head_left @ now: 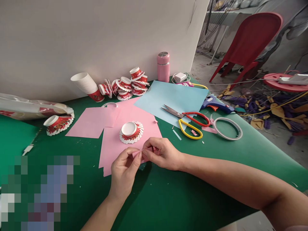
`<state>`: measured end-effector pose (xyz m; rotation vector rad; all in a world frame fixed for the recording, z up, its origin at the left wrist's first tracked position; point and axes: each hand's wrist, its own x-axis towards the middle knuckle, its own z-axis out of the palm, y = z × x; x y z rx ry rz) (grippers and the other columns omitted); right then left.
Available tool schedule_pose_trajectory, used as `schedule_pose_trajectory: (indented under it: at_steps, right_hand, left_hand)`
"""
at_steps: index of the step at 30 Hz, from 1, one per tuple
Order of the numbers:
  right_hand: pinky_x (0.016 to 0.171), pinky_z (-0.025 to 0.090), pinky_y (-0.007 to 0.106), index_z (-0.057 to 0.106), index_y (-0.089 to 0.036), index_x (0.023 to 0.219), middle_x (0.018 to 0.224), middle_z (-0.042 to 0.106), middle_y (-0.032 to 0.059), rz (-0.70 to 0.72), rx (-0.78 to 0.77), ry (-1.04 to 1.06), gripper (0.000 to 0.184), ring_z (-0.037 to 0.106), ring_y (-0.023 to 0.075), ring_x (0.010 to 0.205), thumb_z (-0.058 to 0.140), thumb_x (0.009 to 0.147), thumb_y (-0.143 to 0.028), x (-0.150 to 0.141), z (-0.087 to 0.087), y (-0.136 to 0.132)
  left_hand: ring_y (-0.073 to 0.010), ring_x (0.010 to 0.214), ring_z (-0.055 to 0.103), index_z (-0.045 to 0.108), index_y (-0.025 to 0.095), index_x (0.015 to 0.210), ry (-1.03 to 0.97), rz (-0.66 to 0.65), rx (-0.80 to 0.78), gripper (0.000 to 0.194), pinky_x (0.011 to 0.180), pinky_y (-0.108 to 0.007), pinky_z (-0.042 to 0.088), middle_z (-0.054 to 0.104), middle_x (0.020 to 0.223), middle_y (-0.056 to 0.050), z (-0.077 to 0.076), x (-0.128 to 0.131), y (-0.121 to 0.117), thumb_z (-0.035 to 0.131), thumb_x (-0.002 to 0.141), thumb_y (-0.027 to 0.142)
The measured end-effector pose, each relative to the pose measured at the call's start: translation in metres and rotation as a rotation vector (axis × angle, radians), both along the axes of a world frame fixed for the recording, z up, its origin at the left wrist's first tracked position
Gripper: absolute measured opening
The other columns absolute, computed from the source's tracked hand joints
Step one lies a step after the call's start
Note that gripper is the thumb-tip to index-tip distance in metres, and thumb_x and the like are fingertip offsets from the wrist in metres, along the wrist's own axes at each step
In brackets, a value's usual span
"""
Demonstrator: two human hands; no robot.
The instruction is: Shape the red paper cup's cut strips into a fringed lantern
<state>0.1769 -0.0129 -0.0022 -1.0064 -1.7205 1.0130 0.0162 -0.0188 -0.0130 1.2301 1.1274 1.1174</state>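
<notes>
Between my fingers is a small piece of pink paper (136,154), pinched from both sides. My left hand (125,168) holds its left part with thumb and forefinger. On its right part my right hand (166,154) is closed, and the fingers hide much of the paper. Just beyond lies a paper cup cut into a fringed flower shape (129,129), on pink paper sheets (110,150). To the right, scissors (183,120) with one red and one yellow handle rest open, partly on a blue paper sheet (175,96). A white tape roll (228,129) is beside them.
Along the wall stand stacked paper cups (83,83), a pile of cut red cups (134,83) and a pink bottle (163,67). A blue glue gun (216,103) lies near the right table edge. Another cut cup (57,124) sits left. A red chair (255,41) stands beyond.
</notes>
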Motion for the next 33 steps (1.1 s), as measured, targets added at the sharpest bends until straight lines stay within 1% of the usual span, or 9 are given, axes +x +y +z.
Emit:
schedule_pose_trajectory:
  at_steps: [4, 9, 12, 15, 18, 21, 27, 30, 33]
  right_hand:
    - [0.053, 0.042, 0.020, 0.051, -0.018, 0.072, 0.067, 0.061, -0.0001, -0.004, 0.022, -0.016, 0.006, 0.052, 0.0098, 0.058, 0.051, 0.078, -0.016, 0.0007, -0.0009, -0.0001]
    - [0.052, 0.041, 0.019, 0.056, -0.017, 0.076, 0.069, 0.061, 0.0000, -0.024, 0.019, -0.055, 0.002, 0.050, 0.0090, 0.056, 0.054, 0.077, -0.018, 0.0022, 0.0001, 0.0003]
    - [0.054, 0.042, 0.020, 0.057, -0.017, 0.079, 0.072, 0.062, 0.0007, -0.017, -0.003, -0.063, 0.006, 0.052, 0.0097, 0.058, 0.054, 0.080, -0.022, 0.0027, 0.0012, 0.0005]
    - [0.055, 0.043, 0.020, 0.056, -0.017, 0.077, 0.071, 0.063, 0.0008, -0.018, -0.029, -0.056, 0.009, 0.055, 0.0107, 0.061, 0.052, 0.082, -0.023, 0.0022, 0.0012, 0.0007]
    - [0.055, 0.043, 0.020, 0.055, -0.017, 0.074, 0.070, 0.063, 0.0005, -0.019, -0.031, -0.054, 0.007, 0.057, 0.0109, 0.062, 0.052, 0.081, -0.018, 0.0012, 0.0004, 0.0008]
    - [0.055, 0.044, 0.020, 0.054, -0.017, 0.073, 0.068, 0.063, 0.0004, -0.028, -0.043, -0.034, 0.008, 0.058, 0.0110, 0.062, 0.051, 0.081, -0.017, -0.0003, -0.0002, 0.0004]
    - [0.057, 0.048, 0.022, 0.054, -0.017, 0.073, 0.066, 0.063, 0.0011, -0.027, -0.136, 0.082, 0.014, 0.061, 0.0128, 0.061, 0.052, 0.084, -0.025, -0.0047, 0.0000, -0.0023]
    - [0.057, 0.051, 0.024, 0.053, -0.017, 0.072, 0.064, 0.062, 0.0014, -0.003, -0.208, 0.146, 0.016, 0.064, 0.0143, 0.062, 0.051, 0.085, -0.028, -0.0054, -0.0001, -0.0035]
    - [0.055, 0.051, 0.025, 0.051, -0.017, 0.070, 0.062, 0.061, 0.0022, -0.030, -0.236, 0.140, 0.018, 0.064, 0.0158, 0.061, 0.050, 0.084, -0.029, -0.0037, -0.0007, -0.0046]
  left_hand:
    - [-0.0137, 0.065, 0.056, 0.068, 0.018, 0.077, 0.014, -0.016, 0.007, 0.012, 0.065, -0.025, 0.050, 0.062, 0.069, -0.001, -0.0006, -0.0010, 0.0004, 0.069, 0.073, 0.029]
    - [-0.0161, 0.070, 0.059, 0.068, 0.018, 0.078, -0.008, -0.030, -0.021, 0.013, 0.066, -0.026, 0.051, 0.063, 0.071, -0.002, 0.0015, 0.0005, 0.0002, 0.069, 0.073, 0.030]
    - [-0.0174, 0.073, 0.060, 0.068, 0.018, 0.078, -0.013, -0.019, -0.042, 0.016, 0.065, -0.026, 0.051, 0.065, 0.075, -0.003, 0.0019, 0.0008, 0.0002, 0.070, 0.071, 0.032]
    - [-0.0161, 0.069, 0.058, 0.068, 0.018, 0.075, 0.016, -0.012, -0.026, 0.016, 0.061, -0.025, 0.050, 0.064, 0.072, -0.003, -0.0003, -0.0001, 0.0005, 0.071, 0.070, 0.032]
    - [-0.0140, 0.063, 0.054, 0.068, 0.018, 0.074, 0.036, -0.012, -0.011, 0.014, 0.060, -0.025, 0.048, 0.062, 0.069, -0.002, -0.0030, -0.0010, 0.0007, 0.070, 0.071, 0.032]
    - [-0.0127, 0.060, 0.052, 0.068, 0.018, 0.074, 0.023, -0.013, -0.029, 0.015, 0.060, -0.025, 0.046, 0.062, 0.068, -0.001, -0.0035, -0.0008, 0.0006, 0.070, 0.071, 0.032]
    - [-0.0106, 0.057, 0.047, 0.064, 0.017, 0.074, 0.012, -0.061, -0.051, 0.015, 0.052, -0.022, 0.039, 0.059, 0.068, 0.000, -0.0018, 0.0002, 0.0008, 0.068, 0.074, 0.032]
    - [-0.0112, 0.058, 0.048, 0.063, 0.018, 0.072, 0.012, -0.080, -0.030, 0.015, 0.052, -0.022, 0.039, 0.058, 0.066, 0.001, -0.0029, 0.0009, 0.0010, 0.066, 0.076, 0.031]
    - [-0.0120, 0.062, 0.050, 0.061, 0.019, 0.067, -0.019, -0.104, -0.026, 0.016, 0.056, -0.022, 0.040, 0.055, 0.062, 0.002, -0.0046, 0.0029, 0.0011, 0.064, 0.077, 0.030]
